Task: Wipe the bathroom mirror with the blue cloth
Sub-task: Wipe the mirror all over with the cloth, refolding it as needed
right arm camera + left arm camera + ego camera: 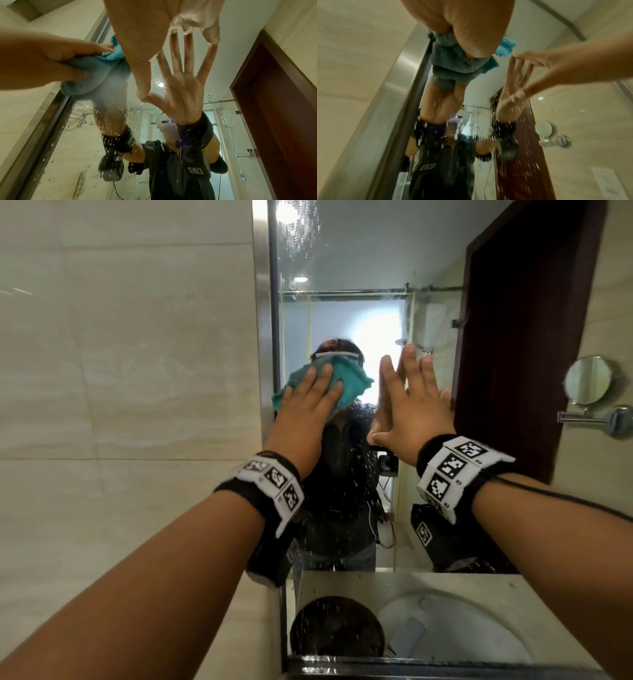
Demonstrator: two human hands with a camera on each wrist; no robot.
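Observation:
The wall mirror (342, 268) carries water drops on its lower half and at the top. My left hand (308, 398) presses the crumpled blue cloth (352, 381) flat against the glass near the mirror's left frame, fingers straight over it. The left wrist view shows that cloth (453, 65) under my palm (462, 20). My right hand (411, 392) rests flat on the glass just right of the cloth, fingers spread and empty. In the right wrist view its palm (145, 27) meets its reflection, with the cloth (96, 70) and left hand (51, 58) to the left.
A metal frame (272, 302) borders the mirror on the left, beside a beige tiled wall (120, 337). Below lies the counter with a white sink (445, 628). A round swing-arm mirror (587, 385) sticks out of the right wall. A dark door (520, 337) shows at the right.

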